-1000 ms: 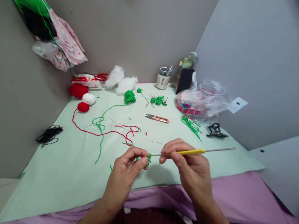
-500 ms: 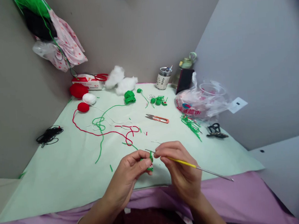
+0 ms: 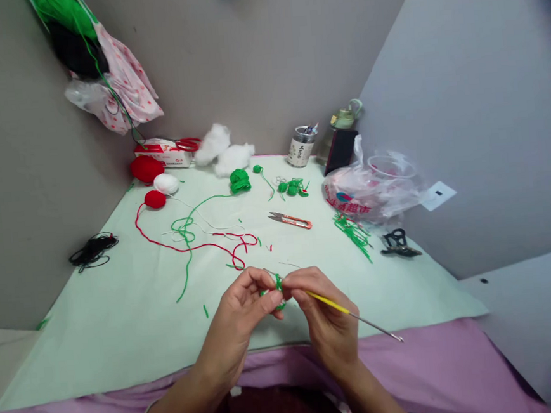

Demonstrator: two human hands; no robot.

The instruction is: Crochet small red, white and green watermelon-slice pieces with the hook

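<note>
Near the front edge of the table, my left hand (image 3: 241,314) pinches a small green crocheted piece (image 3: 279,285) with some white in it. My right hand (image 3: 329,317) is closed around a crochet hook (image 3: 333,303) with a yellow grip, whose rear metal end points down to the right. The hook's thin front end lies at the green piece, between the fingertips of both hands. Fingers partly hide the piece, so how the yarn loops on the hook cannot be made out.
Orange thread snips (image 3: 290,220) lie beyond my hands. Red yarn (image 3: 155,199), white yarn (image 3: 165,184) and green yarn (image 3: 240,180) trail strands on the left. Cut green strands (image 3: 353,233), a plastic bag (image 3: 374,189) and a black clip (image 3: 399,244) are right. A pen can (image 3: 301,147) stands behind.
My right hand has shifted slightly left, and the hook's rear end has moved left and a little down. The green piece has turned slightly between my left fingers.
</note>
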